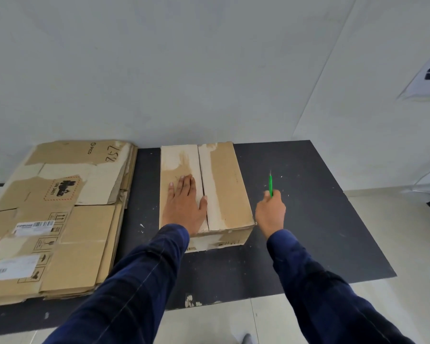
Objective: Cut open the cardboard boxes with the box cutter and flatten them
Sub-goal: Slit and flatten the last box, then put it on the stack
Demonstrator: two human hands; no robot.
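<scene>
A closed cardboard box (224, 184) stands on a black mat (308, 219), its two top flaps meeting along a middle seam. My left hand (184, 202) lies flat with straight fingers on the left flap, thumb at the seam. To the right of the box, my right hand (269, 212) grips a green box cutter (270, 184), held above the mat with its blade end pointing away from me. The cutter is apart from the box.
A stack of flattened cardboard boxes (52, 219) lies on the mat to the left, close to the box. A pale wall rises behind. Light floor tiles (395, 281) lie to the right and in front of the mat.
</scene>
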